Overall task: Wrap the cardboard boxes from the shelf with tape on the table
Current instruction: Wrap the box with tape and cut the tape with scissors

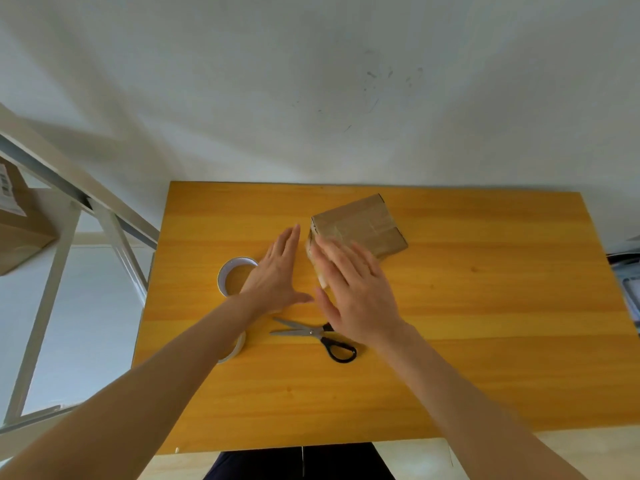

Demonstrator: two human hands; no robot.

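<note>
Left hand [277,271], right hand [360,299], forearms [156,375] bare — trousers [263,462] dark navy.

Right hand [356,289] seemingly touches taped cardboard box [367,223].

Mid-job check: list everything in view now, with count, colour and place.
cardboard box: one, brown, taped, on the table's middle.
large tape roll: one, white-rimmed, left of the box.
smaller tape roll: one, pale, partly under the left forearm.
scissors: one, black handles, blades apart, near the hands.
table: one, orange wood.
shelf: one, white frame, far left.
shelf box: one, brown, labelled, on the shelf.
left hand: fingers straight, beside the box.
right hand: fingers straight, resting on the box.
</note>
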